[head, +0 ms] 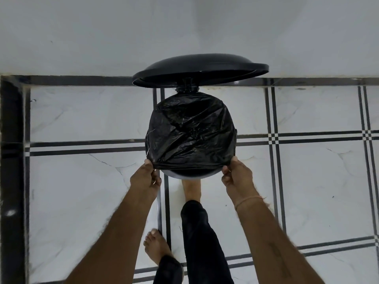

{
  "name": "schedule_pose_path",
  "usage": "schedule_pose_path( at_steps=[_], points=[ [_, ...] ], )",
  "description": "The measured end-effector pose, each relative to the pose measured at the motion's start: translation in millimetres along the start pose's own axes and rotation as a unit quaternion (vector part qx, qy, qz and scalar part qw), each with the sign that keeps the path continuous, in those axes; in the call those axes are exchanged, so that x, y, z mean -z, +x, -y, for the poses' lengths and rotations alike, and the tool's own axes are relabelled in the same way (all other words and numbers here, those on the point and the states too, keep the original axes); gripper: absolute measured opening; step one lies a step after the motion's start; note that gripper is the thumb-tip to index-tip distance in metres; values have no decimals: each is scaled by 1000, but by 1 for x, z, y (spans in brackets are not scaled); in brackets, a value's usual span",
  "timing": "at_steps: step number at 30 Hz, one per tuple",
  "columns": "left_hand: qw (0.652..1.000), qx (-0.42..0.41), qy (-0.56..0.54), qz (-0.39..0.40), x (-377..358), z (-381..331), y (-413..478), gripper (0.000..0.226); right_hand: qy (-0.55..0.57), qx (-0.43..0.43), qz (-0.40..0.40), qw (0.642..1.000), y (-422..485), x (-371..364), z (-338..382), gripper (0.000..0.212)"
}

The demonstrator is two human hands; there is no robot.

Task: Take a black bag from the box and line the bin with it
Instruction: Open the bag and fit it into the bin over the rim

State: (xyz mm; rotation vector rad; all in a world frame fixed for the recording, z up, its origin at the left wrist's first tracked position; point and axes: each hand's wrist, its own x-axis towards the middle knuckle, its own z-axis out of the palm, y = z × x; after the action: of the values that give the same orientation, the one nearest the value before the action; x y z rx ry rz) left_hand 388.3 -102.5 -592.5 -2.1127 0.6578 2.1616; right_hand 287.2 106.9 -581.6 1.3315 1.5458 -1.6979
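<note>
A round black pedal bin [189,174] stands on the tiled floor against the wall, its lid [200,69] raised. A crinkled black bag [189,132] is stretched across the bin's mouth and covers nearly all of it; only the near rim shows. My left hand [146,178] pinches the bag's near left edge. My right hand [238,175] pinches its near right edge. The box is not in view.
My right foot [191,190] reaches under the bin's front, where a pedal may sit. My left foot [156,245] rests on the white marble floor [82,191] with black stripes. A grey wall [102,37] rises behind; a dark strip [11,160] runs along the left.
</note>
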Motion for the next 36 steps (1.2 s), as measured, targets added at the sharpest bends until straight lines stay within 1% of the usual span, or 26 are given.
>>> schedule_pose_path(
  at_steps=[2, 4, 7, 11, 14, 16, 19, 23, 26, 27, 29, 31, 32, 33, 36],
  points=[
    [1000, -13, 17, -4, 0, 3, -3, 20, 45, -46, 37, 997, -3, 1, 0, 22],
    [999, -19, 34, 3, 0, 5, -5, 19, 75, -71, 81, 991, -8, 6, -5, 26],
    [998, -3, 55, 16, 3, 11, -6, 14, 92, -94, 124, 984, -15, 19, -26, 22],
    [998, 11, 60, 21, 4, 15, -1, 15, 148, -124, 133, 972, -24, 20, -56, 21],
    [998, 13, 57, 11, 4, 13, 4, 22, 186, -127, 147, 963, -26, 8, -74, 22],
    [999, 12, 52, 9, 7, 12, 7, 27, 230, -136, 163, 950, -26, 2, -90, 23],
    [997, 14, 71, 3, 8, 12, 13, 25, 287, -136, 138, 938, -23, -2, -103, 21],
    [990, 3, 138, -4, 7, 15, 19, 18, 317, -128, 110, 934, -12, -5, -107, 24],
    [989, -7, 146, 0, 4, 16, 21, 10, 328, -125, 94, 932, 2, -6, -105, 23],
    [991, -4, 134, -1, 3, 15, 21, 9, 324, -123, 89, 934, 7, -6, -105, 23],
    [998, 2, 68, -4, 1, 13, 16, 5, 312, -127, 78, 938, 15, -7, -106, 24],
    [1000, -13, 27, 4, -3, 11, 10, 22, 298, -136, 61, 943, 22, -10, -103, 26],
    [999, -30, 41, 8, -4, 11, 7, 29, 285, -138, 50, 947, 25, -13, -99, 27],
    [997, -50, 65, 11, -7, 12, 3, 28, 265, -139, 36, 953, 27, -15, -94, 27],
    [989, -103, 102, 0, -10, 15, -2, 16, 219, -139, -7, 966, 27, -21, -80, 30]
  ],
)
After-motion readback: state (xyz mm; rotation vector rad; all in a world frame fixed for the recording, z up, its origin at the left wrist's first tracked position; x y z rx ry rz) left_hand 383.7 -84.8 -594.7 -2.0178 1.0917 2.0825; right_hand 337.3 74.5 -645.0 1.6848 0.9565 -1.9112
